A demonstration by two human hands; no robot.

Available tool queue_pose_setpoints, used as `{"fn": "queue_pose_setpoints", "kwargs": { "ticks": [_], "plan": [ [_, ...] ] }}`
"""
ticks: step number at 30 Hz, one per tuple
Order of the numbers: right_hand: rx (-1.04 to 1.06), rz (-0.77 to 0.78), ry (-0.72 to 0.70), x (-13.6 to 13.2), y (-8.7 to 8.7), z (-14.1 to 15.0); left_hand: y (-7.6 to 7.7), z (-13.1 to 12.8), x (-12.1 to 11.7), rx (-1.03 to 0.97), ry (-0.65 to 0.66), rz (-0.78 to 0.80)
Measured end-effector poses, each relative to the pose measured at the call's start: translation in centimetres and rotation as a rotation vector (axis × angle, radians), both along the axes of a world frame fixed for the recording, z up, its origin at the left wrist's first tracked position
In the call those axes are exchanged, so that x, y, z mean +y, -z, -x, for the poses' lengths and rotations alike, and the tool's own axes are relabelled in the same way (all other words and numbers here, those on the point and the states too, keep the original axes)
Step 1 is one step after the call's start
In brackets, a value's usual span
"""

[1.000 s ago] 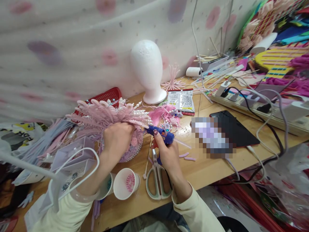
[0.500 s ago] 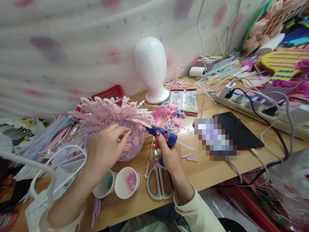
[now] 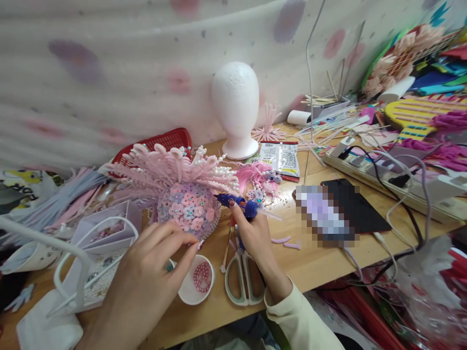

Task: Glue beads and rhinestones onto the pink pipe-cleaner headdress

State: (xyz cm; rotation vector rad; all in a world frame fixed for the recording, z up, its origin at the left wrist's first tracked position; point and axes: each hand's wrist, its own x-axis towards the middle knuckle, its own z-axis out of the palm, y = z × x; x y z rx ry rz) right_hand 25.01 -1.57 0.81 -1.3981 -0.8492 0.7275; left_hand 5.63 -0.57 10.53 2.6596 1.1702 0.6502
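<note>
A pink headdress of furry fronds, white pearls and pink and lilac flowers rests on the table. My right hand is wrapped round a blue hot glue gun, whose nozzle is close to the headdress's right edge. In front of the headdress, my left hand is closed in a pinch. A tiny pale thing shows at its fingertips, too small to name. Below those fingers stands a white paper cup with pink beads in it. Scissors lie beside the cup, partly hidden by my right wrist.
A white foam head stands behind, next to a silver packet. A red basket sits behind the headdress. To the right are a power strip with cables and a dark tablet. A white stand is at left.
My left hand has moved down and away from the headdress's flowers towards the cups, still pinched. The glue gun stays in my right hand by the headdress's edge. The view has shifted slightly.
</note>
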Motion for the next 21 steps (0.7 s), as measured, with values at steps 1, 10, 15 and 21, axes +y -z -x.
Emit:
{"fn": "queue_pose_setpoints", "kwargs": {
  "ticks": [1, 10, 15, 21],
  "plan": [
    [0.002, -0.007, -0.006, 0.2, 0.0, 0.1, 0.0, 0.2, -0.2, -0.012, 0.005, 0.002],
    [-0.034, -0.034, -0.027, 0.2, -0.1, 0.6, 0.7, 1.1, -0.2, 0.027, 0.056, 0.043],
    [-0.074, -0.064, -0.017, 0.3, 0.3, 0.6, 1.2, 1.7, -0.1, 0.069, 0.098, 0.045],
    [-0.098, -0.09, -0.014, 0.3, 0.2, 0.6, 1.0, 1.2, -0.3, 0.091, 0.107, 0.056]
  ]
}}
